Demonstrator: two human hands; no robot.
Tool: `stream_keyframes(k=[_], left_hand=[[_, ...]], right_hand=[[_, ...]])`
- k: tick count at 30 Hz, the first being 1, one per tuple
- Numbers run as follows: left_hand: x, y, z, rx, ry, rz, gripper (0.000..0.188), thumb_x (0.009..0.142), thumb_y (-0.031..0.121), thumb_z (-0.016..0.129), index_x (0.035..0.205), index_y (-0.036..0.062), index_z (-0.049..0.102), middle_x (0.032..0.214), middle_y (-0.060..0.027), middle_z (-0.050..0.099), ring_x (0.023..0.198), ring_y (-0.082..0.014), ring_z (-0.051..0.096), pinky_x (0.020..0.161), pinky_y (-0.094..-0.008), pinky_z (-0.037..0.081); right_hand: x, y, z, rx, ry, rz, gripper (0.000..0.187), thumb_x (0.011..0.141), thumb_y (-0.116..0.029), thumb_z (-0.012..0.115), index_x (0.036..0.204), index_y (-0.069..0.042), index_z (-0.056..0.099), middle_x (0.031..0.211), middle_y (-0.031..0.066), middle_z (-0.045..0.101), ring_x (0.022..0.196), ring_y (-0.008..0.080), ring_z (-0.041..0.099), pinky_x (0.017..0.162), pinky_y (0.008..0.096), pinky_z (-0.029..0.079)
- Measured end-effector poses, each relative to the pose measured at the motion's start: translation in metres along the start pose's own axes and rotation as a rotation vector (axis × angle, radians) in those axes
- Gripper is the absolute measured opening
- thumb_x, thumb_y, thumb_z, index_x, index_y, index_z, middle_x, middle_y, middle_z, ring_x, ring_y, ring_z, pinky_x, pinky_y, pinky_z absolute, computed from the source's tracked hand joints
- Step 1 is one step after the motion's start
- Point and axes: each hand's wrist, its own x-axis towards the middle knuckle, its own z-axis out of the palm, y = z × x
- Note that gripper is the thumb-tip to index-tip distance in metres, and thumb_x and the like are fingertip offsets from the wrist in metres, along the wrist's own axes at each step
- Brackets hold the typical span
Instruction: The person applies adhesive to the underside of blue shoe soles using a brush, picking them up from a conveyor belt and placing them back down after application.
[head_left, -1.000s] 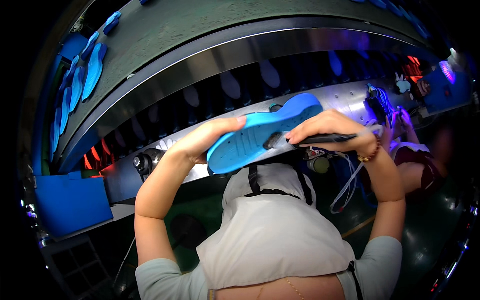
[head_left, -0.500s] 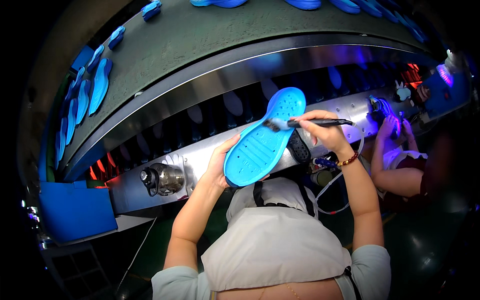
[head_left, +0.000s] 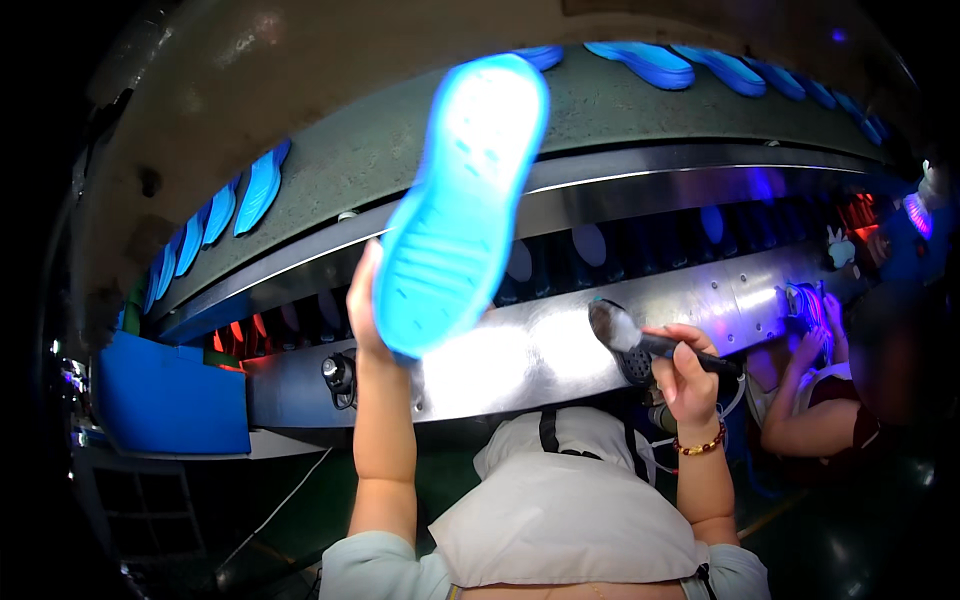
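Note:
A bright blue shoe sole (head_left: pixel 448 225) is raised before me, tilted with its forefoot end up and its ribbed heel end down. My left hand (head_left: pixel 366 305) grips it at the heel, with most of the fingers hidden behind. In my right hand (head_left: pixel 690 380), the fingers are closed around the dark handle of a brush (head_left: pixel 615 325). White material covers part of its dark bristles, which point left and stand apart from the sole. Below the brush a dark perforated piece (head_left: pixel 637 367) lies at the ledge's edge, partly hidden by my hand.
Beyond the metal ledge (head_left: pixel 470 385) runs a green conveyor belt (head_left: pixel 345 155) carrying several blue soles (head_left: pixel 640 65). A dark shelf underneath holds a row of footwear-like shapes. The black-capped bottle (head_left: pixel 338 375) stands left; a co-worker's hands (head_left: pixel 812 340) work under purple light at right.
My left hand has lifted the sole up and left, over the belt's edge, where it now glows brightly. The brush has come off the sole, moving right and down with my right hand.

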Motion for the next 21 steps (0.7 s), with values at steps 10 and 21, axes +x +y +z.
stream_keyframes(k=[10, 21], left_hand=[[0.1, 0.049, -0.039, -0.638, 0.466, 0.372, 0.066, 0.085, 0.047, 0.032, 0.129, -0.0015, 0.024, 0.138, -0.0134, 0.023, 0.128, -0.0289, 0.022, 0.104, -0.0504, 0.013], [0.317, -0.011, 0.012, 2.017, -0.113, 0.793, 0.039, 0.082, 0.026, 0.052, 0.108, -0.0024, 0.051, 0.113, -0.0196, 0.051, 0.111, -0.0331, 0.043, 0.094, -0.0389, 0.033]], right_hand=[[-0.003, 0.027, -0.027, 0.069, 0.333, 0.124, 0.024, 0.085, -0.007, 0.048, 0.107, 0.001, 0.053, 0.105, 0.0185, 0.057, 0.061, 0.0085, 0.051, 0.059, 0.0179, 0.043], [-0.024, 0.035, -0.057, -0.293, 0.198, 0.119, 0.023, 0.077, 0.003, 0.058, 0.1, 0.003, 0.058, 0.106, 0.0131, 0.059, 0.1, 0.0164, 0.053, 0.088, 0.0265, 0.04]])
